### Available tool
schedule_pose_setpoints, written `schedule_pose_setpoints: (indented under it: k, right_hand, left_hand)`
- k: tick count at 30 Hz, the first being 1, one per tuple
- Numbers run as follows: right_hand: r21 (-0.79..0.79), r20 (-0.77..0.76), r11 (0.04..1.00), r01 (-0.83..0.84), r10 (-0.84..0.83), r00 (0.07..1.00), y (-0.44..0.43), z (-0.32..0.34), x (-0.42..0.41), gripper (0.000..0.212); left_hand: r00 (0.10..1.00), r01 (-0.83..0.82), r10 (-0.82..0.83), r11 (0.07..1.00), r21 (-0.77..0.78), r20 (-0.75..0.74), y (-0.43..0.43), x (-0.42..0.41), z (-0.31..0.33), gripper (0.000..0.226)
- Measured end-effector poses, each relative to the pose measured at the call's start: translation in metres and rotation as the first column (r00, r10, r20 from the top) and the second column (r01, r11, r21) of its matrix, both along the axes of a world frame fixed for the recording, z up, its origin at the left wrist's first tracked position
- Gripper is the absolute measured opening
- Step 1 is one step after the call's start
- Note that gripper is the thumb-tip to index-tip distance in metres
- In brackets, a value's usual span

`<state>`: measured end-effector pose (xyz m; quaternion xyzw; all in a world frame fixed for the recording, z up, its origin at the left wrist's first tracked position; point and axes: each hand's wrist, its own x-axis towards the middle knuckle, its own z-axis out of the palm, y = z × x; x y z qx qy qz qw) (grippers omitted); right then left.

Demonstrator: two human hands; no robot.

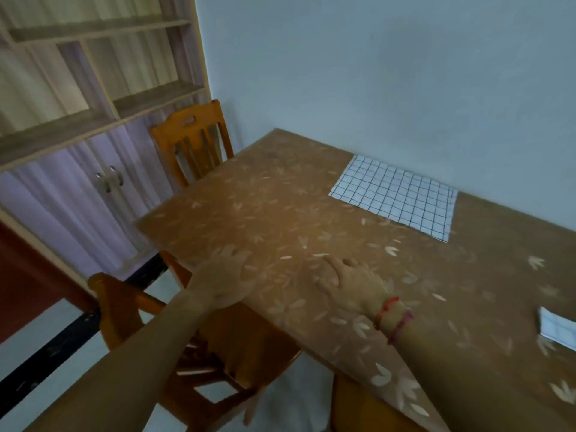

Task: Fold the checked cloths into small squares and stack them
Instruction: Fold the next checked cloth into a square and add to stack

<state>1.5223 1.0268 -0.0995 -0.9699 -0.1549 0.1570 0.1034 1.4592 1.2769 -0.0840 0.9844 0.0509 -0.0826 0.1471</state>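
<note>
Both palms lie flat and empty on the leaf-patterned table [280, 194], the left hand [229, 277] at the near edge and the right hand [352, 280] just inside it, fingers spread and gripping nothing. A checked cloth [396, 196] lies flat at about one o'clock, well beyond reach, likely awaiting its fold. A white piece [558, 328] at four o'clock may be a folded one, though it is cut off.

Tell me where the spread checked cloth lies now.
In the head view, the checked cloth lies flat on the table's far right part, near the wall, beyond both hands.
</note>
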Motion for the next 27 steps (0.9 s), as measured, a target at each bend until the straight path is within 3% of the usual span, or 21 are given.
schedule_pose_setpoints:
  k: [7, 14, 19, 27]
  right_hand:
    - [-0.081, 0.012, 0.972, 0.222, -0.222, 0.975, -0.016, -0.010, 0.053, 0.070]
    - [-0.060, 0.062, 0.870, 0.489, -0.486, 0.872, -0.030, -0.013, 0.085, 0.073]
    - [-0.042, 0.058, 0.818, 0.573, -0.571, 0.819, -0.046, -0.021, 0.109, 0.072]
    - [0.026, 0.005, 0.793, 0.609, -0.609, 0.793, -0.076, -0.048, 0.157, 0.072]
  left_hand:
    - [0.992, 0.128, -0.127, 0.989, -0.072, 0.019, 0.010, 0.101, -0.020, 0.059]
    - [0.973, 0.231, -0.228, 0.966, -0.119, 0.039, -0.002, 0.188, -0.033, 0.066]
    - [0.953, 0.302, -0.300, 0.929, -0.213, 0.044, -0.026, 0.232, -0.043, 0.064]
    - [0.939, 0.340, -0.345, 0.927, -0.157, -0.003, -0.063, 0.285, -0.067, 0.078]
